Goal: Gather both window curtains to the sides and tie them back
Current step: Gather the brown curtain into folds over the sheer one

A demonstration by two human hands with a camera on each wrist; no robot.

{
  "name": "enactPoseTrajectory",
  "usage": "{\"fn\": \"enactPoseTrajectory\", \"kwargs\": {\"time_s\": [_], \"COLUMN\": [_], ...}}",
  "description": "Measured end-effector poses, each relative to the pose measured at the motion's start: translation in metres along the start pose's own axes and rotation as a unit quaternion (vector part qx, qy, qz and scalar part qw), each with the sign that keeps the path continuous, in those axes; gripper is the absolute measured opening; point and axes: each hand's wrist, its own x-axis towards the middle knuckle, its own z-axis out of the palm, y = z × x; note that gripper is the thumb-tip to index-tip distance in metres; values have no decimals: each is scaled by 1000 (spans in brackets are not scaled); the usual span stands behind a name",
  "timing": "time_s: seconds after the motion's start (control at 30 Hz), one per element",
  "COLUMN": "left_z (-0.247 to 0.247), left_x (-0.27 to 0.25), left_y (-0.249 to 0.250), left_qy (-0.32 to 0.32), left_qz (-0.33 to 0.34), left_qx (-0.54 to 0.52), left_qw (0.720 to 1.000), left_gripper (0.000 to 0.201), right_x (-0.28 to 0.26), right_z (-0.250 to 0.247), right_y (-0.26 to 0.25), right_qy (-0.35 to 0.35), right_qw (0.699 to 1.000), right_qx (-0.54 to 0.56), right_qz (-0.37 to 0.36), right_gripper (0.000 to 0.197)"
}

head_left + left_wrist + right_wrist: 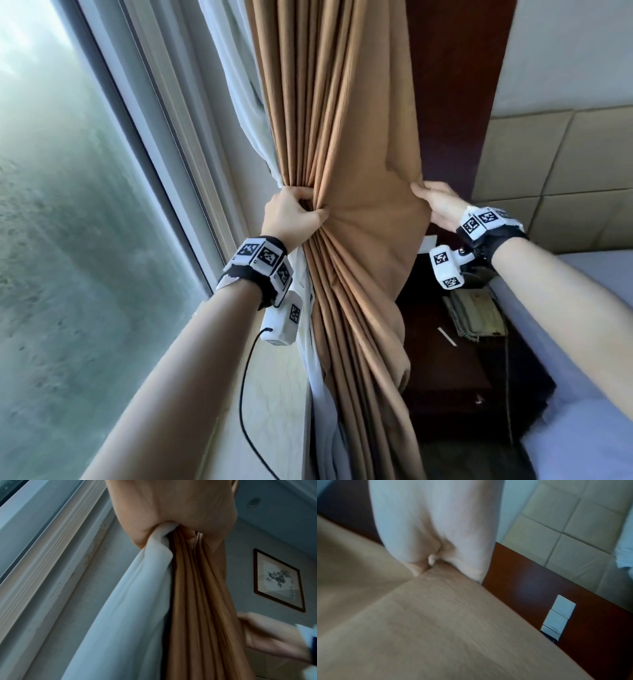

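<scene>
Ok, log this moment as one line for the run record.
stage: gathering | left hand: grips bunched brown curtain and white sheer | right hand: holds curtain's right edge | tie-back: none visible

Matt ribbed brown cloth curtain [342, 137], glossy wood panel [455, 85].

Daylit window [51, 205] at left, dark wood panel [455, 85], padded headboard [565, 164], nightstand [445, 370] bearing a telephone [476, 317].
</scene>
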Motion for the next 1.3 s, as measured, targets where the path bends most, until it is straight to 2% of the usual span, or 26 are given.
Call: {"fn": "enactPoseTrajectory", "kwargs": {"time_s": [0.03, 0.13, 0.2, 0.23, 0.37, 0.43, 0.6, 0.73, 0.8, 0.9, 0.97, 1.03, 1.13, 1.3], "left_z": [2, 8, 11, 13, 21, 24, 26, 20, 16, 9, 4, 4, 4, 4], "left_x": [0, -6, -11, -15, -29, -36, -51, -66, -73, -77, -79, -78, -75, -68], "left_y": [1, 10, 17, 22, 40, 49, 59, 66, 70, 74, 74, 74, 73, 70], "left_qy": [4, 20, 32, 37, 50, 53, 57, 39, 30, -5, -18, -4, 14, -12], "left_qz": [-4, -16, -18, -19, -28, -35, -64, -74, -79, -90, -87, -72, -52, -44], "left_qx": [0, -8, -10, -13, -26, -30, -34, -33, -32, -46, -16, 37, 85, 93], "left_qw": [1000, 1000, 999, 999, 998, 998, 996, 996, 996, 995, 996, 997, 995, 995], "left_gripper": [14, 22, 29, 30, 39, 41, 33, 30, 30, 45, 54, 46, 25, 26], "right_x": [-11, -56, -84, -98, -139, -163, -211, -219, -223, -218, -211, -209, -210, -199], "right_z": [-3, -13, -12, -10, 21, 40, 82, 103, 110, 110, 104, 97, 89, 79], "right_y": [2, 2, 2, 3, 10, 6, -8, -11, -16, -19, -15, -14, -12, -4], "right_qy": [29, 144, 170, 160, 136, 116, 66, 27, -21, -93, -130, -165, -190, -193], "right_qw": [999, 971, 962, 960, 939, 937, 926, 878, 862, 871, 871, 867, 873, 888], "right_qx": [-38, -169, -176, -180, -283, -304, -334, -421, -457, -449, -451, -450, -428, -391], "right_qz": [-20, -88, -125, -140, -143, -129, -164, -226, -220, -177, -146, -134, -139, -148], "right_gripper": [25, 38, 30, 27, 65, 73, 68, 61, 54, 57, 67, 80, 84, 83]}}
